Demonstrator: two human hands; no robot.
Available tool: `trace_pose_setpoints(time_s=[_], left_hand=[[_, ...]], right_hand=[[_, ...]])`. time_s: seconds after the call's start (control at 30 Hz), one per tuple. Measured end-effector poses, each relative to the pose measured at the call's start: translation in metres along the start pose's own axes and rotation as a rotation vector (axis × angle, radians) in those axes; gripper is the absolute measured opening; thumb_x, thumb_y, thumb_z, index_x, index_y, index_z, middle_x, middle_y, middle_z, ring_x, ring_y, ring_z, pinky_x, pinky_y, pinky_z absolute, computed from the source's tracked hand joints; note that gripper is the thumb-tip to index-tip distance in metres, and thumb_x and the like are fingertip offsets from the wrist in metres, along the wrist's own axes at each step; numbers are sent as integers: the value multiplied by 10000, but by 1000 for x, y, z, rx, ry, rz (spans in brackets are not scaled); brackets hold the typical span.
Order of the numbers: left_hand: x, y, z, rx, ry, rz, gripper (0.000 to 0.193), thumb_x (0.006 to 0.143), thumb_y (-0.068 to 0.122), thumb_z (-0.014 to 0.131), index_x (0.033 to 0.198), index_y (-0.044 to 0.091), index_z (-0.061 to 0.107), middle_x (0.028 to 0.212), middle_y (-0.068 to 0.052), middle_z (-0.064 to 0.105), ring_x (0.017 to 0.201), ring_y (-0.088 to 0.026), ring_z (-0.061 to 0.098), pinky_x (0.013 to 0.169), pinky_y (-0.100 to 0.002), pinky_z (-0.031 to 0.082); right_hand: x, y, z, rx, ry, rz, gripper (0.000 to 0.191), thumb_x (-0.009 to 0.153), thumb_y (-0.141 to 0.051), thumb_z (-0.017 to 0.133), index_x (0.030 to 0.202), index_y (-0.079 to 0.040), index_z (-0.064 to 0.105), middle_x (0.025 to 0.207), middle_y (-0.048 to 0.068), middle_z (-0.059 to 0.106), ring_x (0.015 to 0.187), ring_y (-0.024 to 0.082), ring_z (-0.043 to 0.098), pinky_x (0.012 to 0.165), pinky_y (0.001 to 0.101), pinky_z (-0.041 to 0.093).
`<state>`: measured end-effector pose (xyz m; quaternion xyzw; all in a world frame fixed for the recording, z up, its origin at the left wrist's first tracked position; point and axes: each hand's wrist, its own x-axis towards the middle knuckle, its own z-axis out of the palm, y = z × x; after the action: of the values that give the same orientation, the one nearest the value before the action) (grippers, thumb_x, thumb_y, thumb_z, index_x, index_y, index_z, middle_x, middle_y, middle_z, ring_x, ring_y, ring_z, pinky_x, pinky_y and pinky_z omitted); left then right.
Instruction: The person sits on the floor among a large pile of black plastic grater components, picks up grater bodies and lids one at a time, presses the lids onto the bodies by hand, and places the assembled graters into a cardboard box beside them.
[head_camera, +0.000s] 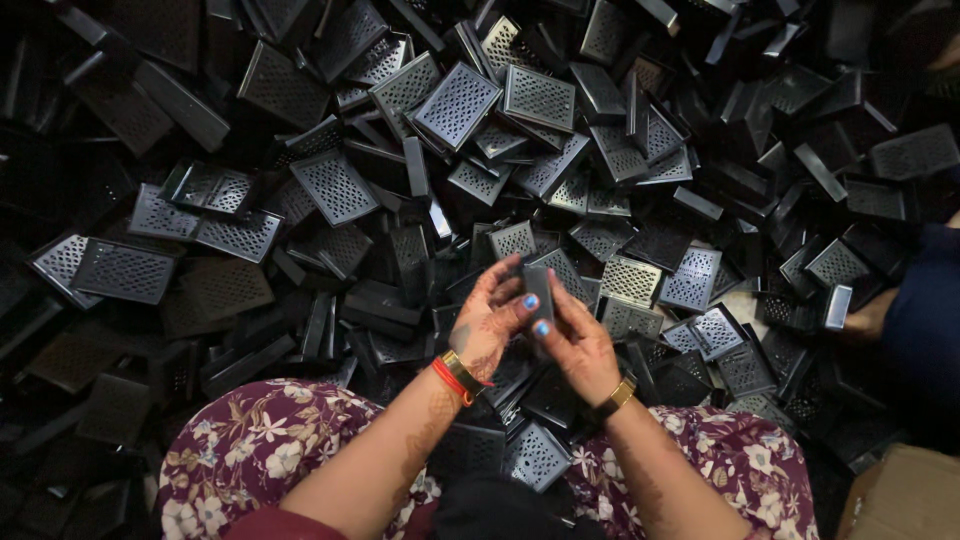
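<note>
Head view looks straight down on a seated person whose lap is covered by a floral garment (260, 450), maroon with pale flowers, at the bottom edge. Just above the lap both forearms come up and meet in the middle. The left hand (490, 318) has a red bangle and a gold bracelet at the wrist, the right hand (578, 342) has a gold band. Between them is one small black plastic piece (538, 290), held above the heap and not resting on it. Its long axis stands nearly upright in the picture, pointing away from the body, and it shows a narrow side to the camera. The left fingers are curled around its left edge, with the thumb pressed on the near end; the right thumb and fingertips pinch it from the right and lower side. Both hands touch it, so neither one is clearly nearer; the left covers more of its length. Beyond the hands, and all around them, lies a deep heap of perforated black covers (455, 105), rectangular, with small holes, lying in every direction, some face up and some on edge. At the far right edge there is a dark blue sleeve (925, 320) of another person, well apart.
</note>
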<state>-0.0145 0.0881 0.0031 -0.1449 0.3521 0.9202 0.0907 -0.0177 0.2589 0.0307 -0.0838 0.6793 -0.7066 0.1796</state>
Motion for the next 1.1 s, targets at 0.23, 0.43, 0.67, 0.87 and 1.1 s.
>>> trace_pose_setpoints(time_s=[0.23, 0.43, 0.67, 0.87, 1.1], left_hand=[[3, -12, 3, 107, 3, 131, 700, 816, 39, 833, 1450, 66, 537, 1344, -91, 612, 1207, -198, 607, 1072, -363, 500], [9, 18, -11, 951, -123, 484, 420, 991, 196, 709, 1386, 66, 649, 1394, -62, 618, 1326, -169, 550, 1133, -342, 421], [33, 10, -42, 532, -218, 167, 308, 1023, 243, 654, 1234, 19, 676, 1151, -37, 728, 1109, -117, 638, 1045, -286, 481], [40, -1, -46, 652, 70, 273, 303, 1009, 231, 648, 1243, 39, 665, 1113, -39, 739, 1044, -120, 651, 974, -289, 509], [25, 32, -30, 912, -233, 152, 393, 927, 256, 697, 1256, 42, 673, 1131, -89, 759, 1067, -184, 701, 972, -333, 548]], right_hand=[[-4, 6, -2, -541, 29, -161, 819, 837, -203, 744, 1571, -109, 392, 1408, 153, 646, 1254, 240, 666, 1029, 343, 519], [-2, 18, -17, -327, -7, -10, 698, 850, -145, 708, 1520, -87, 519, 1151, 78, 698, 1025, 141, 640, 966, 299, 527], [0, 4, -24, -104, -97, -20, 574, 894, -55, 721, 1437, -29, 538, 1317, 53, 643, 1215, 129, 582, 1068, 303, 460], [7, 11, -17, 149, 89, 93, 633, 871, 38, 719, 1442, -59, 464, 1318, 70, 661, 1206, 172, 634, 1020, 321, 521], [12, 23, -54, -15, 133, 216, 429, 984, -123, 673, 1402, -28, 644, 1242, 152, 674, 1037, 228, 622, 848, 338, 529]])
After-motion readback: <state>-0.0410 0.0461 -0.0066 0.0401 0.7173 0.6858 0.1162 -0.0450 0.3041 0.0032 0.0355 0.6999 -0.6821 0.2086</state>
